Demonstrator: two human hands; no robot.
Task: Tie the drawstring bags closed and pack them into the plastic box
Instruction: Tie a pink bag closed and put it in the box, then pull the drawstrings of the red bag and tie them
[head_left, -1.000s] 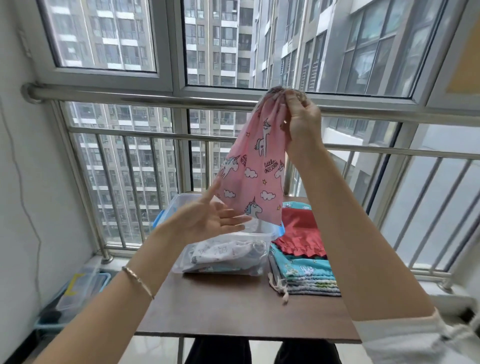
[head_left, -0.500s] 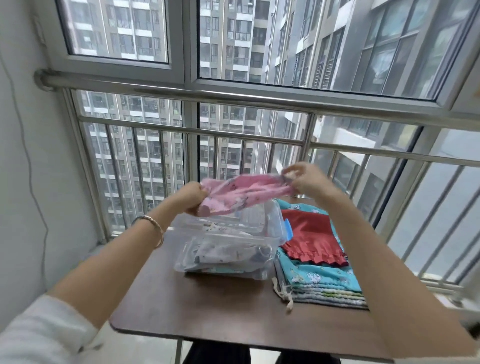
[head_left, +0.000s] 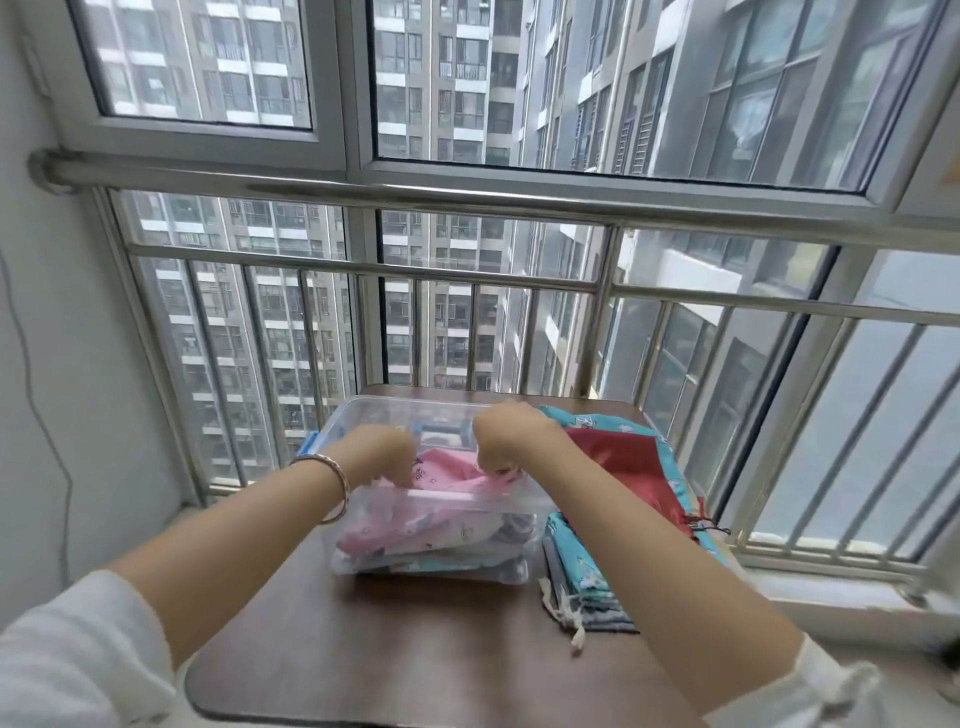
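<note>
Two hands down in the plastic box (head_left: 431, 543); half a second ago they held the pink bag (head_left: 447, 475) stretched above its rim. The pink bag now lies inside, on top of the bags packed earlier. Right hand (head_left: 511, 441): fingers curled, pinching the cloth at its right end. Left hand (head_left: 384, 457): fingers bent down onto the left end, blurred; cannot tell grip from press. Stack of bags (head_left: 582, 561) just right of the box, unmoved.

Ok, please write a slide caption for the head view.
Left hand and right hand grip a pink printed drawstring bag inside a clear plastic box on a brown table.
</note>
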